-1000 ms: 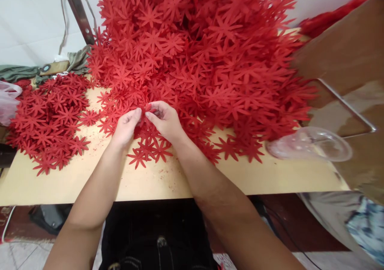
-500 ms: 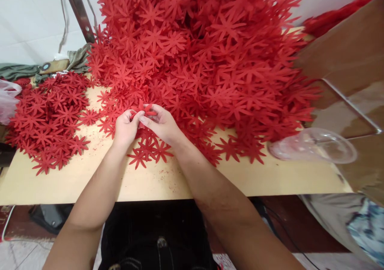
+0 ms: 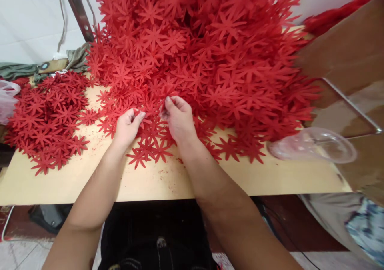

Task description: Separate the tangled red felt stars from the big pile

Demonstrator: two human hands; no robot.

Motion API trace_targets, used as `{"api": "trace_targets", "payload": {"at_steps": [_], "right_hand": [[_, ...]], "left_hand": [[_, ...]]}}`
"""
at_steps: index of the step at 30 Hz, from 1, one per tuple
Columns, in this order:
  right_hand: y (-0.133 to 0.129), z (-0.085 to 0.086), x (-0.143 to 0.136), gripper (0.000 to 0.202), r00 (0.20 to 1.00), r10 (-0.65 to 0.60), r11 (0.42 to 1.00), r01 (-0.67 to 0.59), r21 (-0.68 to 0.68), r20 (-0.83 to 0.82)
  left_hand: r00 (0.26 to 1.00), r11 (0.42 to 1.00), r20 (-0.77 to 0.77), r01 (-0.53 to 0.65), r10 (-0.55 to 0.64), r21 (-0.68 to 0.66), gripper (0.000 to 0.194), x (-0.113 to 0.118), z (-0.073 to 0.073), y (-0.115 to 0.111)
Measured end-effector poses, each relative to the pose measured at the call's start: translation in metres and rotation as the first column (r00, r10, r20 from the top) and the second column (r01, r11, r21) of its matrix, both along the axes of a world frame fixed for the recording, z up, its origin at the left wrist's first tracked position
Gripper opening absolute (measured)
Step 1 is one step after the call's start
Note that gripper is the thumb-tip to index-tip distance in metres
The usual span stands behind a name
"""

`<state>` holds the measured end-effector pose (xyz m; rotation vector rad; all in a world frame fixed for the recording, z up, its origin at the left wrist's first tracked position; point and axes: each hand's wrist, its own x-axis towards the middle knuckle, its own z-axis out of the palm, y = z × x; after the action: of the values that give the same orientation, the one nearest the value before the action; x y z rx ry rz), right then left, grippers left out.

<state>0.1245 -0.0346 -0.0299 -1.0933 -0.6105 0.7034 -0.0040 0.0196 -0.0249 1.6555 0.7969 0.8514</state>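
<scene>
Resting at the near foot of a tall heap of red flower cut-outs (image 3: pixel 198 50), both hands close together on a pale wooden table (image 3: pixel 210 178). Left hand (image 3: pixel 127 126) curled loosely, thumb (image 3: pixel 138 118) stretched toward the right, fingertips down among the loose flowers; whether anything is actually pinched there, cannot tell. Right hand (image 3: pixel 179 118) half closed, fingers bent, thumb and forefinger nipping a single red flower piece (image 3: pixel 168 96) at the heap's lower edge, just above the knuckles.

Flat, thin, matte and uniformly bright red, each cut-out shaped as a star-like blossom with narrow pointed petals radiating from a small centre. Piled by the hundreds, overlapping at every angle, rising steeply toward the back wall. Scattered singly and flat at the front, just beside both wrists.

Lying well apart to the left, a second, lower pile of the same flowers (image 3: pixel 48 118). Specks of red dust on the bare tabletop near the hands. Sitting near the right edge of the table, a clear plastic cup (image 3: pixel 315 146) on its side.
</scene>
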Motion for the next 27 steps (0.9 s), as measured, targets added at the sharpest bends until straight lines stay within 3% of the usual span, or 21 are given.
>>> {"api": "trace_targets", "payload": {"at_steps": [2,4,6,7,9,12,15,19,22,27], "right_hand": [[0.000,-0.001,0.004,0.039,0.997,-0.047,0.999,0.048,-0.008,0.064],[0.000,0.001,0.002,0.041,0.992,-0.055,0.998,0.058,-0.025,0.115],[-0.001,0.005,-0.004,0.045,0.990,-0.029,0.999,0.034,-0.032,0.139],[-0.002,0.007,-0.009,0.046,0.989,-0.009,1.000,0.012,-0.025,0.145],[-0.003,0.009,-0.016,0.045,0.987,0.054,0.998,-0.055,0.004,0.154],[-0.003,0.009,-0.021,0.040,0.972,0.164,0.985,-0.169,0.018,0.167],[-0.003,0.009,-0.022,0.042,0.953,0.261,0.964,-0.266,0.013,0.156],[-0.006,0.010,-0.021,0.044,0.916,0.347,0.936,-0.352,-0.011,0.202],[-0.006,0.006,-0.014,0.043,0.914,0.298,0.954,-0.291,-0.066,0.277],[-0.003,-0.006,0.006,0.035,0.909,-0.026,0.998,0.047,-0.040,0.416]], "left_hand": [[0.989,0.980,-0.056,-0.123,0.133,0.158,0.031,-0.003,-0.001,0.003],[0.959,0.901,-0.062,-0.236,0.276,0.364,0.043,-0.006,0.002,0.004],[0.941,0.833,-0.044,-0.275,0.336,0.480,0.045,-0.008,0.007,0.002],[0.949,0.837,-0.035,-0.259,0.314,0.481,0.043,-0.008,0.009,0.000],[0.982,0.912,-0.010,-0.173,0.191,0.371,0.039,-0.006,0.012,-0.004],[0.993,0.996,0.091,-0.075,0.069,0.056,0.036,-0.001,0.011,-0.008],[0.977,0.988,0.191,-0.071,0.096,-0.136,0.031,0.003,0.009,-0.008],[0.947,0.974,0.270,-0.122,0.171,-0.188,0.023,0.001,0.009,-0.003],[0.910,0.954,0.323,-0.187,0.258,-0.235,0.022,-0.002,0.007,0.004],[0.878,0.925,0.331,-0.260,0.346,-0.276,0.027,-0.006,0.007,0.014]]}}
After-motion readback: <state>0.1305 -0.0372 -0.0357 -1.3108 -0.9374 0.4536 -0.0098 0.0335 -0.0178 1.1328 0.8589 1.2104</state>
